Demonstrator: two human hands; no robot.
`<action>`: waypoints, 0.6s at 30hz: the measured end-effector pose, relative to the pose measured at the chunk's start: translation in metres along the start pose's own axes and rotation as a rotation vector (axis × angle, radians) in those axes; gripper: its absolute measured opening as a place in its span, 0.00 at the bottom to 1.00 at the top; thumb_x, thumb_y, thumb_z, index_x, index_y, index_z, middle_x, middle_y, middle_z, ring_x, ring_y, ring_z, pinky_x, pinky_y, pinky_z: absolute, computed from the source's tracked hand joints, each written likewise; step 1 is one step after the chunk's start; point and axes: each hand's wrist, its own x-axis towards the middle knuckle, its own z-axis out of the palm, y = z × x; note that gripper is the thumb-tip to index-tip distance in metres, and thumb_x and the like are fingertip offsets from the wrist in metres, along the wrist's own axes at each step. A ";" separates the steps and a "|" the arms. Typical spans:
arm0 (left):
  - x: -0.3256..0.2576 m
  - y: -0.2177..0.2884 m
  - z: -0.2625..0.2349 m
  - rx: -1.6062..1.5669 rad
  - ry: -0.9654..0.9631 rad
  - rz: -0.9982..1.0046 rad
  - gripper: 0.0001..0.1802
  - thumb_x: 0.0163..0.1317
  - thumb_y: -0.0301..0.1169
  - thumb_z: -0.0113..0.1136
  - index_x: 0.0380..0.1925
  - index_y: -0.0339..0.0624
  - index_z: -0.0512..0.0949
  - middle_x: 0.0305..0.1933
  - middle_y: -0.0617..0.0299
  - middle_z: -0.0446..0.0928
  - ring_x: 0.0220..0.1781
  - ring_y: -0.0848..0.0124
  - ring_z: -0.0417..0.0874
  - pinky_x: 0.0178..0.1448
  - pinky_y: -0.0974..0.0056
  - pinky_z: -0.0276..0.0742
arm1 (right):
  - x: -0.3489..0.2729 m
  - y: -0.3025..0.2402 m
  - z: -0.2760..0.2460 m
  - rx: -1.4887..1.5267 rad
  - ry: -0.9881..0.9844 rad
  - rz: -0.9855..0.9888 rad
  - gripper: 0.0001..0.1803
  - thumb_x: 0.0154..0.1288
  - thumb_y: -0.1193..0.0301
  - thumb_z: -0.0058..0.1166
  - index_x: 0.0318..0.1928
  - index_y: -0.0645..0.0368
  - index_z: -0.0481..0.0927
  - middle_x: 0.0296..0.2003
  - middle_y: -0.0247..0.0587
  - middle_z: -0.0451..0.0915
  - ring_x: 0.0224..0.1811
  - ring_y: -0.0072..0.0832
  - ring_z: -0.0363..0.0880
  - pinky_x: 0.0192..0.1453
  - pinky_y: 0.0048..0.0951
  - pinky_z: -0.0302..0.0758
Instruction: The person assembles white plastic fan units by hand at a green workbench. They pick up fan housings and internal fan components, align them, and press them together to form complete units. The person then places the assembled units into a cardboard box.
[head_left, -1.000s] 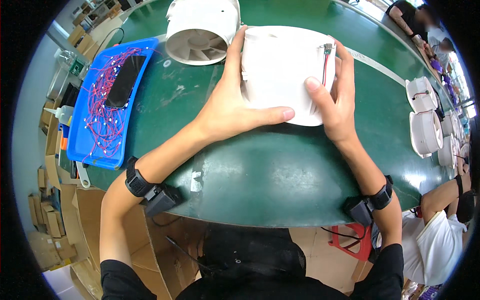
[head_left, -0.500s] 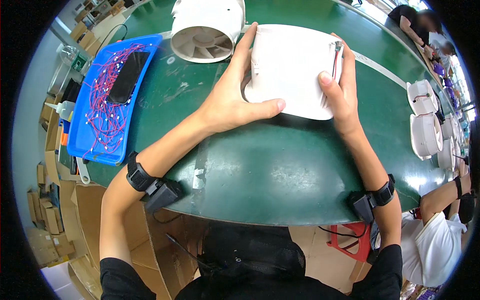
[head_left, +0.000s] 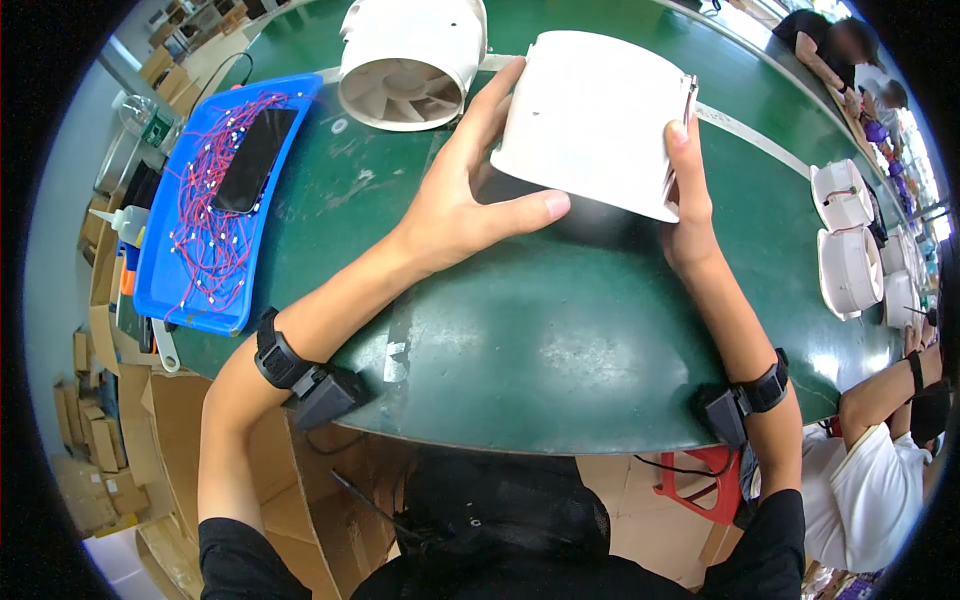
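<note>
A white plastic fan housing [head_left: 595,120] is between my two hands above the green table, tilted, with its curved wall towards me. My left hand [head_left: 465,200] holds its left side, fingers along the wall and thumb stretched out beneath the lower rim. My right hand [head_left: 690,190] grips the right side, thumb pressed on the wall beside a thin red and black wire [head_left: 691,95]. The far fingertips of both hands are hidden behind the housing. To its left, a second white duct fan [head_left: 410,70] lies with its grey blades facing me.
On the left, a blue tray [head_left: 240,305] carries many red wires [head_left: 205,240] with white connectors and a black phone [head_left: 255,160]. Several white housings [head_left: 848,270] stand at the table's right side. A person in a white shirt [head_left: 880,495] sits at the right.
The white housing has turned in my hands and risen slightly, so its wire now sits at the right edge. My right thumb has shifted up and right along the wall.
</note>
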 end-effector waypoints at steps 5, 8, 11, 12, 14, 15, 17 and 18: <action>-0.001 -0.002 -0.001 0.002 0.006 0.017 0.57 0.49 0.31 0.70 0.72 0.34 0.42 0.73 0.43 0.51 0.76 0.57 0.51 0.76 0.56 0.44 | 0.000 -0.005 0.005 0.093 0.004 0.049 0.37 0.68 0.51 0.45 0.64 0.68 0.56 0.53 0.46 0.66 0.58 0.29 0.64 0.65 0.29 0.58; 0.000 -0.002 0.000 -0.016 0.004 0.019 0.57 0.49 0.31 0.70 0.72 0.34 0.42 0.73 0.43 0.51 0.76 0.57 0.51 0.76 0.56 0.44 | -0.001 -0.008 0.005 0.092 0.015 0.047 0.38 0.68 0.50 0.45 0.65 0.68 0.56 0.54 0.46 0.66 0.58 0.29 0.64 0.65 0.29 0.58; 0.000 -0.003 -0.001 0.007 -0.004 0.023 0.56 0.49 0.30 0.70 0.72 0.34 0.42 0.73 0.43 0.52 0.76 0.57 0.51 0.76 0.56 0.44 | -0.001 -0.005 0.003 0.085 0.009 0.062 0.39 0.68 0.50 0.46 0.65 0.68 0.55 0.55 0.46 0.65 0.59 0.29 0.63 0.66 0.29 0.56; -0.001 -0.004 -0.001 0.014 -0.006 0.030 0.56 0.49 0.30 0.69 0.72 0.34 0.43 0.73 0.43 0.52 0.75 0.57 0.52 0.76 0.56 0.45 | -0.001 -0.003 0.002 0.081 0.004 0.066 0.39 0.67 0.50 0.46 0.66 0.68 0.55 0.55 0.46 0.65 0.59 0.29 0.63 0.66 0.29 0.55; -0.001 -0.004 -0.002 0.013 -0.001 0.048 0.55 0.50 0.31 0.69 0.72 0.34 0.43 0.71 0.42 0.54 0.74 0.56 0.54 0.75 0.55 0.46 | -0.002 -0.002 0.002 0.093 0.028 0.062 0.38 0.68 0.48 0.44 0.65 0.67 0.56 0.53 0.47 0.68 0.56 0.31 0.68 0.62 0.31 0.63; 0.000 -0.004 -0.003 0.008 0.005 0.062 0.54 0.51 0.31 0.69 0.71 0.34 0.44 0.71 0.42 0.55 0.74 0.56 0.56 0.75 0.55 0.48 | -0.001 -0.002 0.003 0.100 0.039 0.056 0.38 0.68 0.47 0.43 0.65 0.66 0.57 0.52 0.48 0.70 0.54 0.32 0.70 0.60 0.32 0.68; 0.001 -0.002 -0.004 -0.008 0.056 0.075 0.53 0.53 0.35 0.69 0.71 0.35 0.45 0.69 0.42 0.56 0.72 0.56 0.58 0.74 0.55 0.50 | -0.004 -0.006 -0.003 0.301 -0.008 0.234 0.36 0.70 0.46 0.38 0.65 0.61 0.60 0.55 0.47 0.71 0.57 0.34 0.71 0.61 0.34 0.67; 0.000 -0.001 -0.003 -0.017 0.101 0.072 0.52 0.54 0.37 0.68 0.71 0.35 0.45 0.69 0.42 0.57 0.71 0.57 0.59 0.74 0.55 0.51 | -0.005 -0.007 -0.004 0.412 -0.032 0.296 0.34 0.70 0.45 0.36 0.63 0.59 0.63 0.53 0.47 0.74 0.53 0.36 0.75 0.56 0.35 0.72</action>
